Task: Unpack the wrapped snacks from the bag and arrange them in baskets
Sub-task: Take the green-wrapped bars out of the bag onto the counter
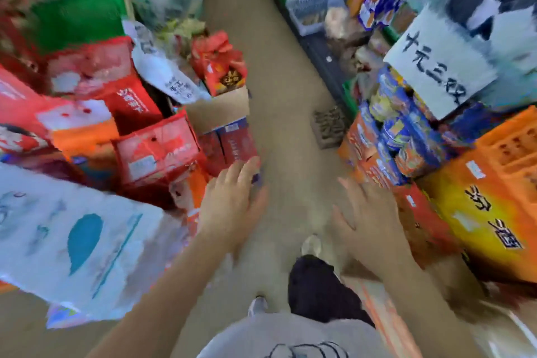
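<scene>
Your left hand [232, 197] and right hand [369, 218] hung empty at lower centre, fingers spread, so unpacking snacks into baskets looked barely begun.

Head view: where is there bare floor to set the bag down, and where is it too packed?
Bare floor runs up the middle of the aisle, between the red boxes on the left and the orange crate and blue packs on the right. Both sides are stacked tight. The left hand and right hand hover open, empty, over that strip.
</scene>
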Motion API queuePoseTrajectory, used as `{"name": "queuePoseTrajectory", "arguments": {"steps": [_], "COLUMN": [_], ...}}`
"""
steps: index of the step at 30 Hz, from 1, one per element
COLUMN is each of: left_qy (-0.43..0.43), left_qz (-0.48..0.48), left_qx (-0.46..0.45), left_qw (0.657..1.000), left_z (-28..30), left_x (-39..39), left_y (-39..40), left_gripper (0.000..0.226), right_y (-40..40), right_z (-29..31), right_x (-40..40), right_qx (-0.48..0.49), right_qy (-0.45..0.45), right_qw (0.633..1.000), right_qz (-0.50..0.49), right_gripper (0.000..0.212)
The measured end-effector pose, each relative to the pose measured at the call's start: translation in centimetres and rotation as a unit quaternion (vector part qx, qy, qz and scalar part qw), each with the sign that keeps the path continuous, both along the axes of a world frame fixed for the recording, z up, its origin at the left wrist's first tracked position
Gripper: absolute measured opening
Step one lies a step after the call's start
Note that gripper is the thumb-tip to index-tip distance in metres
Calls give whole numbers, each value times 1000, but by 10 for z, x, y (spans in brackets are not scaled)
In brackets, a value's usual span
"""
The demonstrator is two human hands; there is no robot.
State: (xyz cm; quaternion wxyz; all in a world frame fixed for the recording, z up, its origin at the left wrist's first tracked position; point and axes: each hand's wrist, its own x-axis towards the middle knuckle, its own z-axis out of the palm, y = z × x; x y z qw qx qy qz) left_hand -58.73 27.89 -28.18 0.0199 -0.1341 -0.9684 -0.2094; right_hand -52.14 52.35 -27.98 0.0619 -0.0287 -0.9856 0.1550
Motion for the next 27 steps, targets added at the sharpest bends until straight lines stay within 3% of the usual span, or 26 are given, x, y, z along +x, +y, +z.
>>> {"name": "queuePoseTrajectory", "arguments": {"steps": [6,14,20,27], "left_qy": [11,11,20,-70], "left_qz": [-17,69,198,320], "left_qx": [-80,-56,-30,-14], "left_qw": [997,996,979,945], "left_z": [-18,11,-12,-59], "left_x": [-182,-411,-551,-712], "left_y": [82,156,135,55], "left_gripper": [61,63,58,63], "right_y": [76,138,113,36], "right_z": [-27,9,6,1], "right_x": [-191,-473,-663,-881], "right_qx": [-30,0,48,122], "right_qy": [4,-16,-9,-24], "right_qw": [1000,988,964,920], "right_qz": [-6,157,261,373], "right_gripper": [56,52,45,45]}}
